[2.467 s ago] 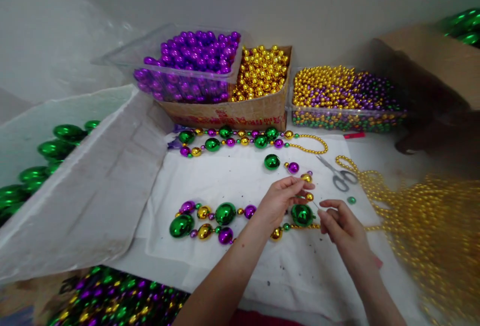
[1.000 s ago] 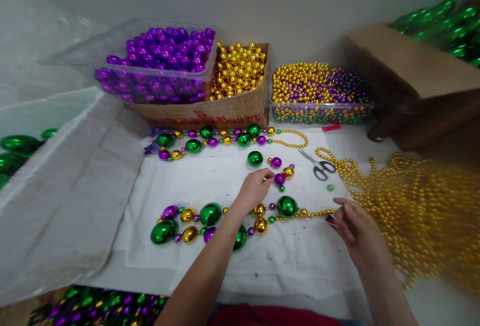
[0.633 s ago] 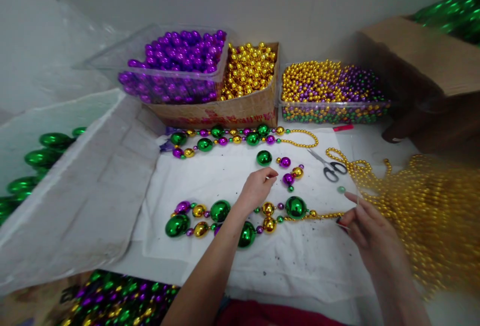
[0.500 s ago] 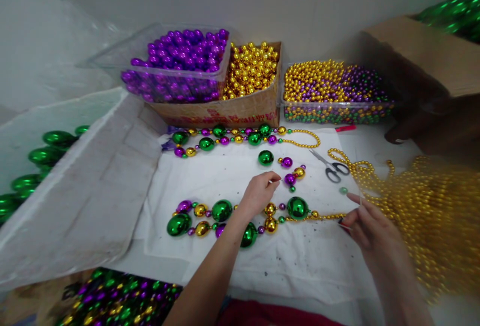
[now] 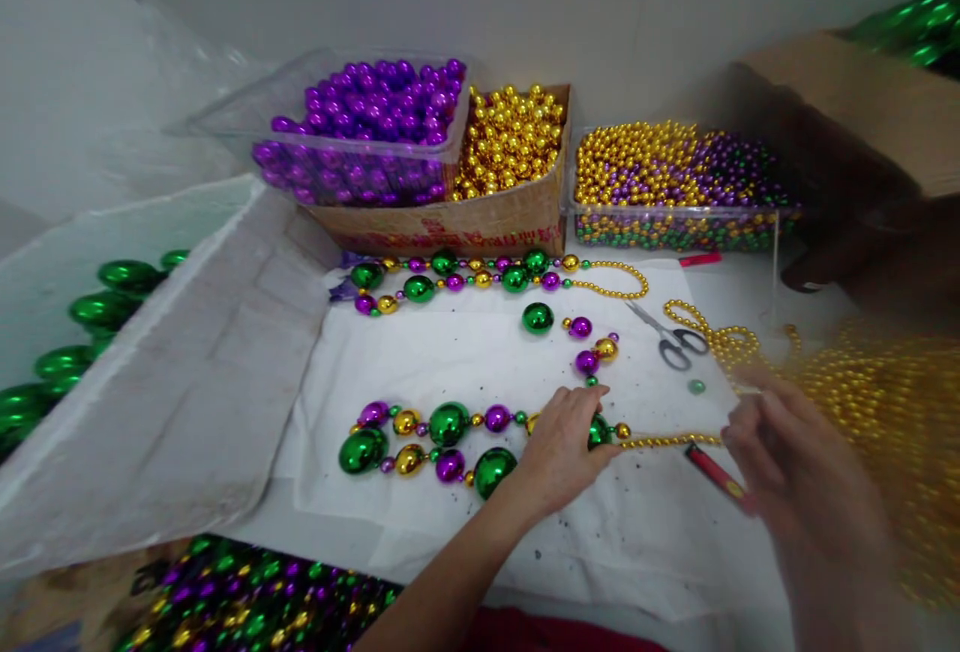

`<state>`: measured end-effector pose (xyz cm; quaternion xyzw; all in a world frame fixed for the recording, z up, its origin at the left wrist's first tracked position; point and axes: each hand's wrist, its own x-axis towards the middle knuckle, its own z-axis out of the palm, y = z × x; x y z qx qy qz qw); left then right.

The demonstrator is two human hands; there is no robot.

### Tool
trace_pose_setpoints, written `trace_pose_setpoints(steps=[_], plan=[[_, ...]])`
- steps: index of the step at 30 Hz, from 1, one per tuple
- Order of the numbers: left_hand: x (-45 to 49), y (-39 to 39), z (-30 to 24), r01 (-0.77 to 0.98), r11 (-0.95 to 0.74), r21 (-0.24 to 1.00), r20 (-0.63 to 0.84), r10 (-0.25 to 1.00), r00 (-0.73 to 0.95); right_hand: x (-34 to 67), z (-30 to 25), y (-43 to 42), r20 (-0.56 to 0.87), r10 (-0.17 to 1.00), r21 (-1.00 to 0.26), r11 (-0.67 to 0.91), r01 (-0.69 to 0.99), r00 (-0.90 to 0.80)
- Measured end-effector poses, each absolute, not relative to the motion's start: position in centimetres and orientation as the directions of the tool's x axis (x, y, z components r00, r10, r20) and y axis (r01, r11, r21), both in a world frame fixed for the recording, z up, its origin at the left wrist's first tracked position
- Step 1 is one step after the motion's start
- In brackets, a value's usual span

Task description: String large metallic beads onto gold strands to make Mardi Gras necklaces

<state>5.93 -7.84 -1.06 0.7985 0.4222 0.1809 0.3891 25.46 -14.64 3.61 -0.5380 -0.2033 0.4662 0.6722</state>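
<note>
A half-strung necklace (image 5: 450,424) of large green, gold and purple beads lies on a white cloth (image 5: 450,352). My left hand (image 5: 564,444) rests on its right part, fingers curled down over the beads beside a big green bead (image 5: 602,431). A thin gold bead strand (image 5: 664,441) runs from there toward my right hand (image 5: 799,462), which is smeared by motion next to the heap of gold strands (image 5: 892,412). A red lighter (image 5: 712,468) lies on the cloth just left of that hand. Loose beads (image 5: 586,362) sit above my left hand.
A finished necklace (image 5: 480,277), scissors (image 5: 675,343) and a small green bead (image 5: 697,387) lie on the cloth. Behind stand a purple bead tub (image 5: 360,147), a gold bead carton (image 5: 510,147) and a mixed bead tray (image 5: 675,182). Green balls (image 5: 97,317) lie left, a cardboard box (image 5: 855,122) right.
My left hand dropped from the loose beads onto the necklace by the big green bead. My right hand shifted right toward the gold strands, leaving the red lighter uncovered on the cloth.
</note>
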Motion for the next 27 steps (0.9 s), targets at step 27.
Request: trace_pose_setpoints(steps=[27], plan=[[7.6,1.9,0.0,0.653,-0.283,0.702,-0.006,0.915,0.404,26.3,0.4,-16.1,-0.284,0.825,-0.905,-0.063,-0.421,0.488]])
